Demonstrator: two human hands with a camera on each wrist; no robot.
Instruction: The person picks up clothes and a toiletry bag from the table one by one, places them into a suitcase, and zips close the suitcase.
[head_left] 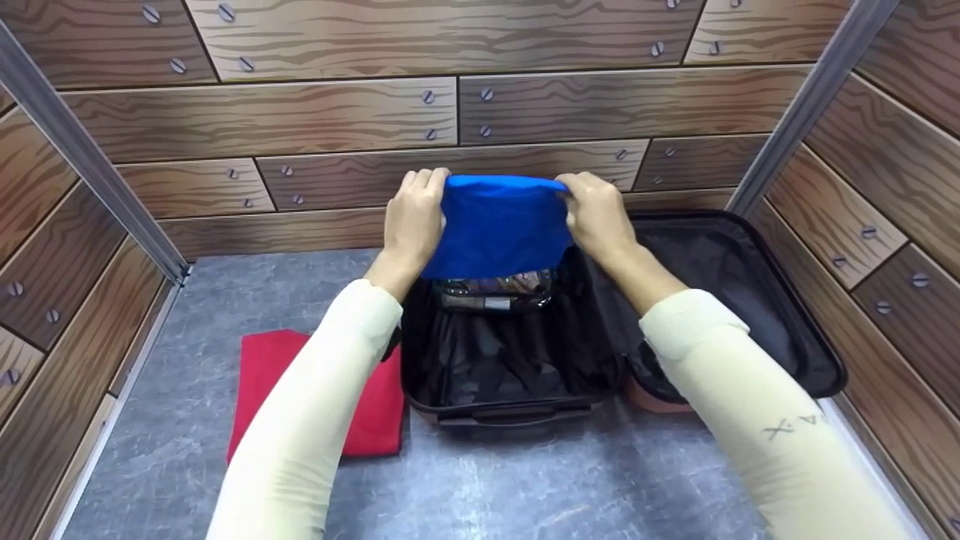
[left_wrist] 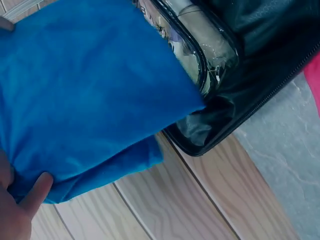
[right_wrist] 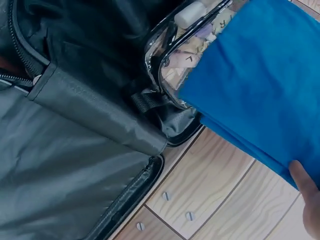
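Observation:
A folded blue cloth (head_left: 504, 229) hangs between both hands over the far end of an open black-lined suitcase (head_left: 495, 360). My left hand (head_left: 417, 214) pinches its upper left corner, and my right hand (head_left: 596, 214) grips the upper right one. In the left wrist view the cloth (left_wrist: 95, 95) shows layered folds, with finger and thumb at its edge. From the right wrist, one finger lies along the border of the cloth (right_wrist: 265, 95). Beneath it, a clear pouch with black trim (head_left: 499, 292) holds small items at the suitcase's far end, partly hidden by the cloth.
A folded red cloth (head_left: 375, 412) lies on the grey floor left of the suitcase, partly behind my left sleeve. The suitcase's opened lid (head_left: 720, 285) spreads to the right. Wood-patterned walls (head_left: 360, 112) enclose the back and both sides.

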